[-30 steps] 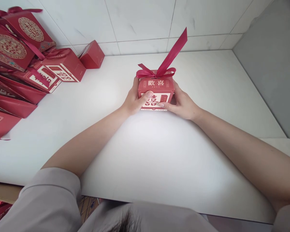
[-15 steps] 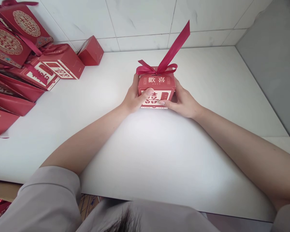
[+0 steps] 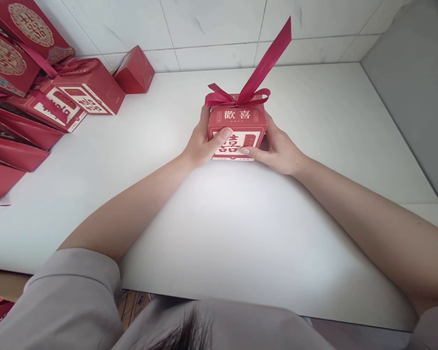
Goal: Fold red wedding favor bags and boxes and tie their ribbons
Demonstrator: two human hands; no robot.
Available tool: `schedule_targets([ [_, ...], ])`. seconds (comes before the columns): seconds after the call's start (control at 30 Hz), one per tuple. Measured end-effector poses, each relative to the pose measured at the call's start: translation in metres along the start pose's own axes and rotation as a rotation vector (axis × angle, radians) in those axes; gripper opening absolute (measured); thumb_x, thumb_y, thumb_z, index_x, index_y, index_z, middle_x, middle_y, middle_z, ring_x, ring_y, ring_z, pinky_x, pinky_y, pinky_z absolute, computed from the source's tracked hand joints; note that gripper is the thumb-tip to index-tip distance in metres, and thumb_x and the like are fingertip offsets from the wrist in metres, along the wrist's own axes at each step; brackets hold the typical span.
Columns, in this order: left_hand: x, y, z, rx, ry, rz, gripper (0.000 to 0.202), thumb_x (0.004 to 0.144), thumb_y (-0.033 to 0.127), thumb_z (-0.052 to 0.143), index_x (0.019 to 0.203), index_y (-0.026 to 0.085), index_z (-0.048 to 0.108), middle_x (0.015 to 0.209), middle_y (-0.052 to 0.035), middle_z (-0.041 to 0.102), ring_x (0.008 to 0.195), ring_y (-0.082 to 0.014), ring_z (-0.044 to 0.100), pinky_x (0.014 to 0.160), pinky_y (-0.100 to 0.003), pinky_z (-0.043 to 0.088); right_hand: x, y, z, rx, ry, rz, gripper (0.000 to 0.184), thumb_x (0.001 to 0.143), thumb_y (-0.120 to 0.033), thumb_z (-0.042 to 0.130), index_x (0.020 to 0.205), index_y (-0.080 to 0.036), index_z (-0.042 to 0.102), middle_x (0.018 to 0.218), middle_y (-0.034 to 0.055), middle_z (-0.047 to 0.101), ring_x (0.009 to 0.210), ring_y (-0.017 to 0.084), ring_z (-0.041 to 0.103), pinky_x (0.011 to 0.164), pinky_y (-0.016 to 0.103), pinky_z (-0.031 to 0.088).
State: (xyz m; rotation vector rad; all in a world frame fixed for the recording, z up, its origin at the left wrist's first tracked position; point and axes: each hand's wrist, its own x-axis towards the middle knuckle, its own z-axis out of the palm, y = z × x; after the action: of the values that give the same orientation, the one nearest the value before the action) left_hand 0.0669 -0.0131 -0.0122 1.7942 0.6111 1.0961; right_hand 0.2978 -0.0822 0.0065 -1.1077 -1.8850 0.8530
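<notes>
Upright in the middle of the head view is a red gift box [image 3: 238, 127] with a white front label and pale lettering. A dark red ribbon [image 3: 264, 63] is tied in a bow on its top, one long tail sticking up to the right. My left hand [image 3: 203, 144] grips the box's left side, its thumb across the front label. From the right side my right hand [image 3: 282, 149] holds the same box, with the thumb on the lower front. The other fingers of both hands are mostly hidden behind the box.
Several red gift boxes are piled on the left of the white table [image 3: 219, 218]; one box with a twisted cord [image 3: 104, 85] lies at the pile's right. A plain red box [image 3: 136, 70] stands by the tiled wall [image 3: 211, 22]. A grey panel [image 3: 416, 87] borders the right.
The view has shifted slightly, so everything appears a little higher in the picture. Both hands keep the same hold on the gift box.
</notes>
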Motion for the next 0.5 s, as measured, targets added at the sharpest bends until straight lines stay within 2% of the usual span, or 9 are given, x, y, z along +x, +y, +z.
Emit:
schedule_targets([
  [0.2, 0.0, 0.0004, 0.0008, 0.0, 0.002, -0.005, 0.08, 0.08, 0.084, 0.067, 0.136, 0.028, 0.055, 0.131, -0.0113, 0.073, 0.123, -0.0386, 0.073, 0.097, -0.054, 0.064, 0.0, 0.0007, -0.0002, 0.012, -0.003, 0.001, 0.116, 0.071, -0.091, 0.072, 0.164, -0.031, 0.035, 0.153, 0.0125, 0.063, 0.14, 0.045, 0.061, 0.117, 0.067, 0.05],
  [0.37, -0.0006, -0.0012, -0.0008, 0.03, -0.005, 0.021, 0.081, 0.08, 0.085, 0.066, 0.136, 0.028, 0.053, 0.129, -0.0122, 0.073, 0.119, -0.0362, 0.075, 0.094, -0.05, 0.063, 0.0007, 0.0003, 0.0008, 0.025, -0.001, -0.003, 0.114, 0.072, -0.089, 0.074, 0.163, -0.031, 0.036, 0.153, 0.0127, 0.062, 0.138, 0.044, 0.062, 0.115, 0.064, 0.052],
  [0.5, -0.0012, 0.0026, -0.0035, 0.151, 0.032, 0.125, 0.093, 0.07, 0.09, 0.071, 0.138, 0.029, 0.052, 0.132, -0.0117, 0.07, 0.123, -0.0375, 0.071, 0.1, -0.052, 0.06, -0.0002, 0.0016, 0.0016, -0.002, 0.008, -0.05, 0.116, 0.071, -0.089, 0.074, 0.162, -0.03, 0.036, 0.155, 0.0147, 0.061, 0.14, 0.046, 0.06, 0.112, 0.065, 0.054],
])
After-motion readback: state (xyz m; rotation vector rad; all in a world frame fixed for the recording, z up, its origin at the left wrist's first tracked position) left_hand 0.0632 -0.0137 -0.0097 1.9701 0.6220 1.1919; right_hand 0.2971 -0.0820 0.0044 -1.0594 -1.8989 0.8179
